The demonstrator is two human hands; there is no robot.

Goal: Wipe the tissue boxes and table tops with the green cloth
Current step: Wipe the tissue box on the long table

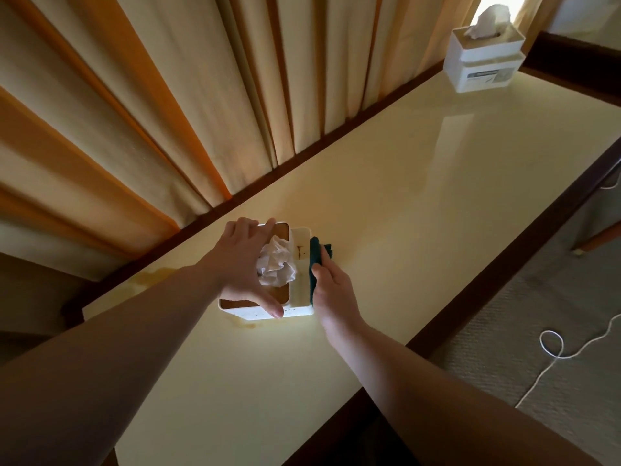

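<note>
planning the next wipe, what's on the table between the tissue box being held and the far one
Nothing: the head view shows only bare glossy table top between the near tissue box and the far tissue box.

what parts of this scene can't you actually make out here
Head view only:
- Green cloth: mostly covered by the right hand gripping it.
- Near white plastic tissue box: its top is partly covered by the left hand and crumpled tissue.
- Far white tissue box: label print too small to read.
- Cream table top: near end cut off by the forearms and frame edge.
</note>
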